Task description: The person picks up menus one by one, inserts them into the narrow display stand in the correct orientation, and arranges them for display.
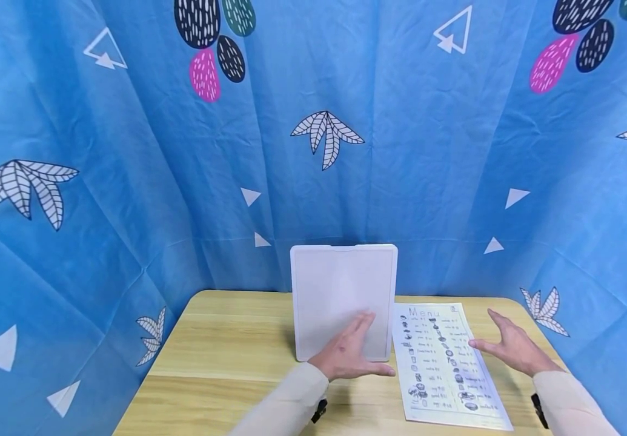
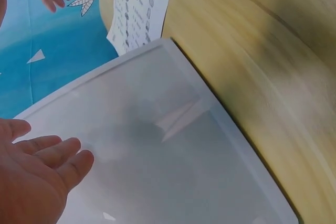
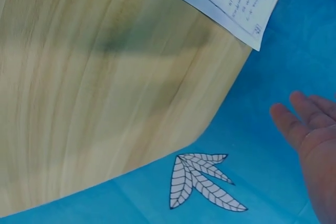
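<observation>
A white rectangular board [image 1: 340,284] with rounded corners and a raised rim stands upright on the table. My left hand [image 1: 346,354] is in front of its lower right part, thumb spread from straight fingers, holding nothing. In the left wrist view the same hand [image 2: 39,174] overlaps the board's face [image 2: 157,129]. A printed paper menu [image 1: 449,363] with small pictures and lines of text lies to the board's right. My right hand [image 1: 517,346] hovers by the menu's right edge, fingers and thumb apart, with nothing in it. The right wrist view shows its fingers [image 3: 307,116] extended.
The wooden table [image 1: 220,345] has rounded back corners. Blue patterned cloth [image 1: 417,181] hangs behind it and on both sides, close to its edges. Dark bands [image 1: 320,410] sit at both wrists.
</observation>
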Action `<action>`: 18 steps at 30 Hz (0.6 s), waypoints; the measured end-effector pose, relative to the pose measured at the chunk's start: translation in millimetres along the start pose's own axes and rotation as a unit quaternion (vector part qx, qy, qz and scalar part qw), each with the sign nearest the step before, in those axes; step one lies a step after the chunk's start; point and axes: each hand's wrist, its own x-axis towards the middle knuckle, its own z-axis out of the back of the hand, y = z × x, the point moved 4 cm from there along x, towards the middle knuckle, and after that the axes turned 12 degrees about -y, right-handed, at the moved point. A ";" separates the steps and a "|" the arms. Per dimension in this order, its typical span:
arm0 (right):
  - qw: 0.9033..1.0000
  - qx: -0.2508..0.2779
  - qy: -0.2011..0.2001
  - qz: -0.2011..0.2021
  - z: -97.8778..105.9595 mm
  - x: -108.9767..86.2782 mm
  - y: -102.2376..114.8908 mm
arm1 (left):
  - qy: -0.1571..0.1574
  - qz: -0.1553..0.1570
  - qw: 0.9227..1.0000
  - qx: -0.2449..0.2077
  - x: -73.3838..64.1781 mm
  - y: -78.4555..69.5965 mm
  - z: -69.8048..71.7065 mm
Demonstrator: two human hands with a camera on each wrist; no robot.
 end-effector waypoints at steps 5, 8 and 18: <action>1.000 0.010 -0.009 -0.002 -4.4 0.1 -3.7 | -0.013 0.005 1.000 -0.013 1.3 -2.7 -13.3; 1.000 0.009 -0.008 -0.008 -7.3 0.0 -5.8 | -0.015 0.016 0.999 -0.026 0.3 -4.6 -22.9; 0.999 0.014 0.006 -0.032 -14.5 0.3 -9.0 | -0.025 0.042 0.998 -0.048 -2.0 -5.4 -48.9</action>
